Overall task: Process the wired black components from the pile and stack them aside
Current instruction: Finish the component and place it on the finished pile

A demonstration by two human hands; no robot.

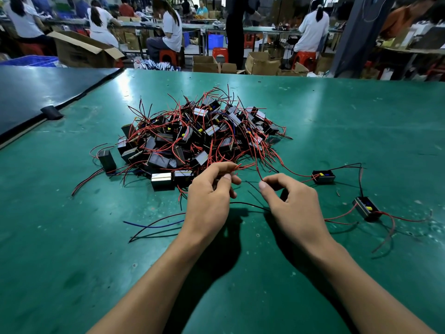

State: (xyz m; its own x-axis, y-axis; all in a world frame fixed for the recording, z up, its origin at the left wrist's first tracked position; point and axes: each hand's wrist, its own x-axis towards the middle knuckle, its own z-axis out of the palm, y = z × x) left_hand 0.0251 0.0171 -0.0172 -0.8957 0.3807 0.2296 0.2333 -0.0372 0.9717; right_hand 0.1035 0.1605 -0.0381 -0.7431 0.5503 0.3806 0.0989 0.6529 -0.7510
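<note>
Left hand [212, 191]: fingers curled, with thumb and fingertips pinching a few red wire ends [237, 167] at the near edge of the pile.
Right hand [292, 203]: thumb and forefinger pinch a single red wire [257, 165] that runs away from the hand into the tangle. A dark shape sits under the palm; I cannot tell whether it is a component or shadow.
Pile [197, 133]: just beyond both hands on the green tabletop [337, 116], black boxes knotted together by red and black leads.
Set-aside components [323, 176]: to the right of the right hand, apart from each other and not stacked, with leads trailing.
Risk, tangle: the pinched wires cross many others, so a pull would likely drag neighbouring boxes out with them.
Risk, lead: a hard tug against a snag could tear a wire from its box.
Risk, aside: the trailing leads lie near the right forearm, and a sweep of the arm could catch them and scatter the pieces.
Count, hands: two.
Count, set aside: two.
Count, stray component [107, 160]: one, left of the left hand at the pile's edge.
Count, pile: dozens, too tangled to number.
Count, blue wire [154, 226]: one, left of the left wrist.
</note>
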